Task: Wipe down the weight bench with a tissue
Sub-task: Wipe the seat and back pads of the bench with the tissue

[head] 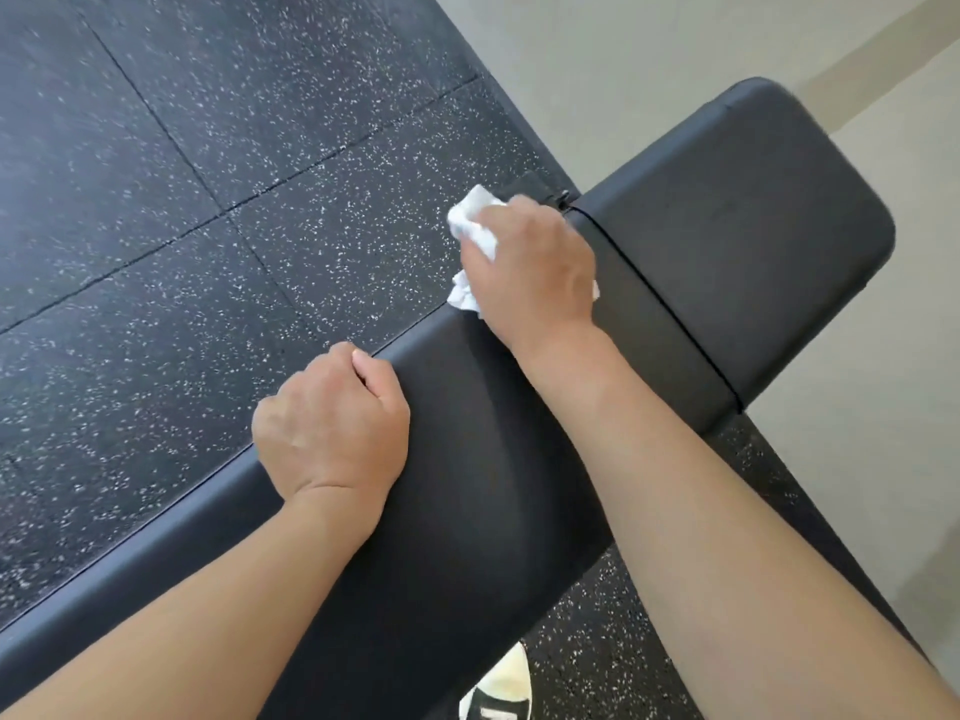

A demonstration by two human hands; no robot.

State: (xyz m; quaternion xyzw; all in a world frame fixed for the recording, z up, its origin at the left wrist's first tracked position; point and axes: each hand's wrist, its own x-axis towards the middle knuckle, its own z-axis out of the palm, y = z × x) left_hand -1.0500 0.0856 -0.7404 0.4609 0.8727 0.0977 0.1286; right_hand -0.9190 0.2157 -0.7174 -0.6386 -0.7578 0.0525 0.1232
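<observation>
A black padded weight bench (478, 459) runs diagonally from the lower left to the upper right, with a gap between its long pad and the shorter pad (737, 220). My right hand (530, 267) holds a crumpled white tissue (475, 226) and presses it on the far edge of the long pad, close to the gap. My left hand (332, 423) rests on the far edge of the long pad with its fingers curled over that edge. Most of the tissue is hidden under my right hand.
Black rubber floor tiles (208, 200) with white specks lie beyond the bench. A pale floor area (623, 54) fills the upper right. A white and black shoe (498, 688) shows under the bench at the bottom edge.
</observation>
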